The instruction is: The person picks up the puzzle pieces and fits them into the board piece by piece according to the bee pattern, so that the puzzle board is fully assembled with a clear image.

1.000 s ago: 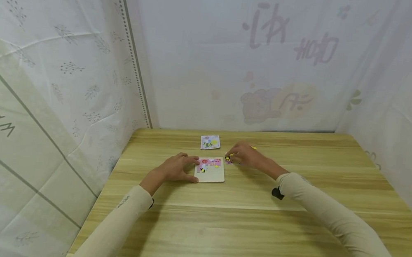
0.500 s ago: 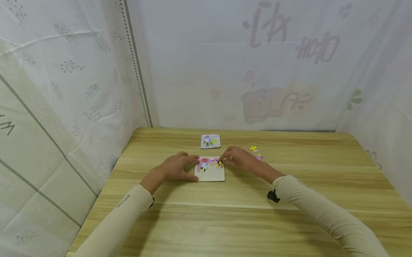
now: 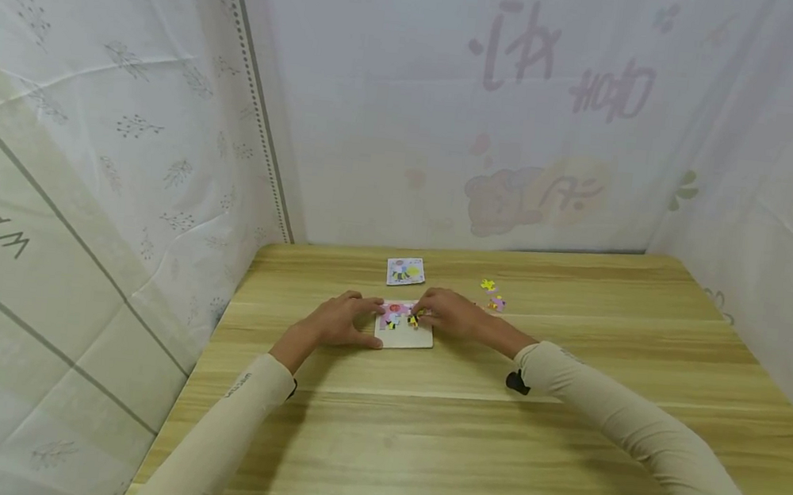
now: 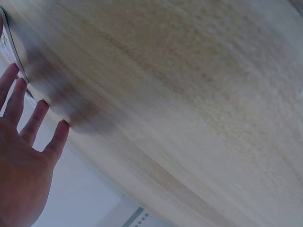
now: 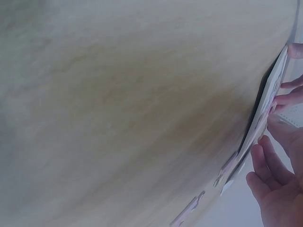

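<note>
From my remote station I see a black-and-yellow puzzle piece [image 3: 413,322] at the board [image 3: 405,339], between both hands. At the board's right, my right hand [image 3: 453,313] pinches that piece; at its left edge my left hand [image 3: 341,322] rests, fingers extended. Beyond the board lies a picture card [image 3: 405,271]; right of it, loose pieces [image 3: 497,303] on the tabletop [image 3: 420,449].

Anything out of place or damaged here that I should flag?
Nothing stands out. Loose puzzle pieces lie on the table right of the partly filled puzzle board, with the picture card behind it, ordinary for a puzzle in progress. No damage shows, though the pieces are too small to check closely.
</note>
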Tool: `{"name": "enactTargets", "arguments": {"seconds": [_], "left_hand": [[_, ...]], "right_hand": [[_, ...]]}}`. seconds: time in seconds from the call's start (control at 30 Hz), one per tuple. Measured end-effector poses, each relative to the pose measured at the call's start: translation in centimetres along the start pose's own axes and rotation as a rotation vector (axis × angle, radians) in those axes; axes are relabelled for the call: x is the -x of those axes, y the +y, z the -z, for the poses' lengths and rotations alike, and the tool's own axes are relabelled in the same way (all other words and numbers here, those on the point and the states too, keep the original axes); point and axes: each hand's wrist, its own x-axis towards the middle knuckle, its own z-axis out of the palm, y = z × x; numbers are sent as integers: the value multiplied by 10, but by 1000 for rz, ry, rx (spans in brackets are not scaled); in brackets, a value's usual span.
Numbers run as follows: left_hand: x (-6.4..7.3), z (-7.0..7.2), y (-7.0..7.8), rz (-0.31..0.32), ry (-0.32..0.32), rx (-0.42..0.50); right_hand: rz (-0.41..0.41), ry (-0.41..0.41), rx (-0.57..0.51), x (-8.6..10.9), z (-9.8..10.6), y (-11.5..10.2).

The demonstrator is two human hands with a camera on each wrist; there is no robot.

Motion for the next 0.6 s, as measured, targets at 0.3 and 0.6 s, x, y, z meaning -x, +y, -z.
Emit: {"name": "enactTargets", "arguments": {"seconds": [0.3, 0.6], "left_hand": [[0, -2, -3, -3, -1, -5], [-1, -2, -3, -7, 7, -16]], "right_hand": [[37, 4, 2, -7, -4, -5], [62, -4, 4, -12, -12, -4]]}}
